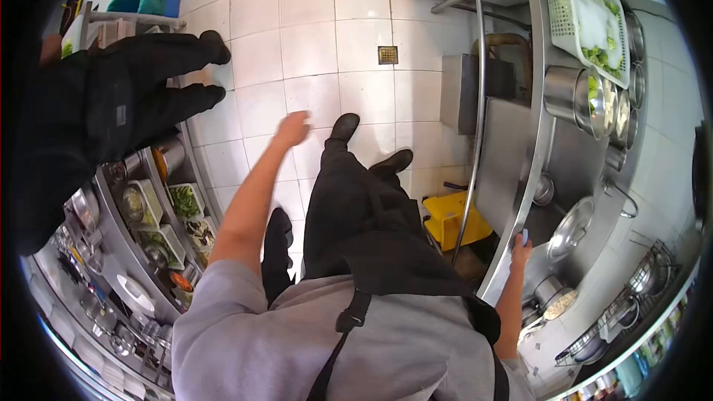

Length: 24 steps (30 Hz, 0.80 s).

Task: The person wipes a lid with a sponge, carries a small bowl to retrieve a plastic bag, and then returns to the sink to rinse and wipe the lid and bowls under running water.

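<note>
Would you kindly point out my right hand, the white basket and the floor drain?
Right hand (522,250), head view: middle of the hand.
White basket (561,15), head view: its side wall.
Floor drain (388,55), head view: middle of its grate.

1. A small, narrow, pale item (525,237) stood roughly lengthwise, near to far, at the fingertips of the right hand (521,249); it was too small to identify.
2. The steel counter (536,145) on the right ran near to far, its metal rim beside that hand; contact was unclear.
</note>
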Available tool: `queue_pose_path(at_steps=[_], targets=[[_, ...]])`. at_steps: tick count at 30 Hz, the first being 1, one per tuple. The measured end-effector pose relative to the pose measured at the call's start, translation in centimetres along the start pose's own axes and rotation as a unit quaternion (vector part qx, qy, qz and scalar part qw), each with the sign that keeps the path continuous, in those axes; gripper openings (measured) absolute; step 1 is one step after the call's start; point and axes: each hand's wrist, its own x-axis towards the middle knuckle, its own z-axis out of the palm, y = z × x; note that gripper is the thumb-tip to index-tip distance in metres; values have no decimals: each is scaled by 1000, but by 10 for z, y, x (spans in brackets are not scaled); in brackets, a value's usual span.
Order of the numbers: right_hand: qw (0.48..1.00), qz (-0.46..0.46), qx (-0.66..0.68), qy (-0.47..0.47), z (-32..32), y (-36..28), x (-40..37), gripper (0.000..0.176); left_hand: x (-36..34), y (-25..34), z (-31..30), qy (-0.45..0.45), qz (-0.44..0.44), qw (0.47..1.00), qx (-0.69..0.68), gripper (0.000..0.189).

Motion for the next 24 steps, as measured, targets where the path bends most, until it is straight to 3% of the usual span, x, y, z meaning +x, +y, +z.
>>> queue_pose_path(at_steps=[3,5,9,12,13,14,16,19,22,24], targets=[[1000,15,-12,-3,-13,-17,-2,63,-30,-92,-30,31,-93,995,5,35],[999,0,-36,15,-23,-37,-9,59,-48,-123,-42,51,-126,991,10,37],[998,-3,66,15,-34,-65,-12,53,-52,-144,-28,61,-119,991,13,40],[988,-23,143,61,-38,-70,-5,49,-24,-145,-2,-16,-116,992,-49,39],[986,45,159,28,-38,-61,11,59,-16,-128,0,-23,-111,992,-50,39],[978,53,187,70,-54,-90,4,55,-17,-85,-15,-52,-124,986,-99,40],[959,68,270,46,-77,-103,31,46,3,-59,-10,-83,-88,984,-129,38],[939,27,334,75,-107,-108,96,46,18,24,-28,-104,-104,976,-163,39],[940,-22,308,149,-145,-117,189,53,34,82,-37,-105,-134,963,-211,35],[947,-37,289,139,-187,-135,245,55,34,125,-47,-88,-146,956,-239,34]])
